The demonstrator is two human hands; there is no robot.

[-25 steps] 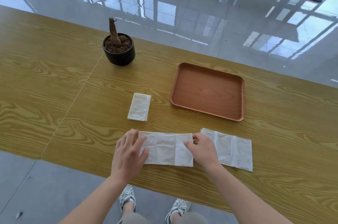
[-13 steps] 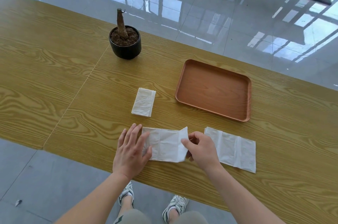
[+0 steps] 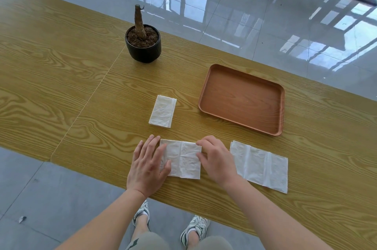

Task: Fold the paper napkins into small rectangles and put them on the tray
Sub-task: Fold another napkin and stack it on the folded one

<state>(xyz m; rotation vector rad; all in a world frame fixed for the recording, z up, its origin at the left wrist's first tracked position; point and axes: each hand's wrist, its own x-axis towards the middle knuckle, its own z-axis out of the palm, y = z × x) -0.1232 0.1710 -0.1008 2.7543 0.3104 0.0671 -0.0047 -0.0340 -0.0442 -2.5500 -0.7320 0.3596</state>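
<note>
A white napkin (image 3: 184,160) lies near the table's front edge, its right third folded over so it is shorter. My left hand (image 3: 148,166) lies flat on its left end, fingers spread. My right hand (image 3: 216,158) presses on its folded right edge. A second napkin (image 3: 261,165) lies unfolded to the right, untouched. A small folded napkin (image 3: 163,114) rests further back on the table. The brown wooden tray (image 3: 242,97) sits at the back right with nothing in it.
A black pot (image 3: 143,45) with a bare stump stands at the back of the wooden table (image 3: 61,70). The table's front edge runs just below my hands; grey floor and my shoes show beneath it.
My right hand lifted the napkin's right end and folded it leftward over the middle, then pressed it flat. My left hand stayed on the left end.
</note>
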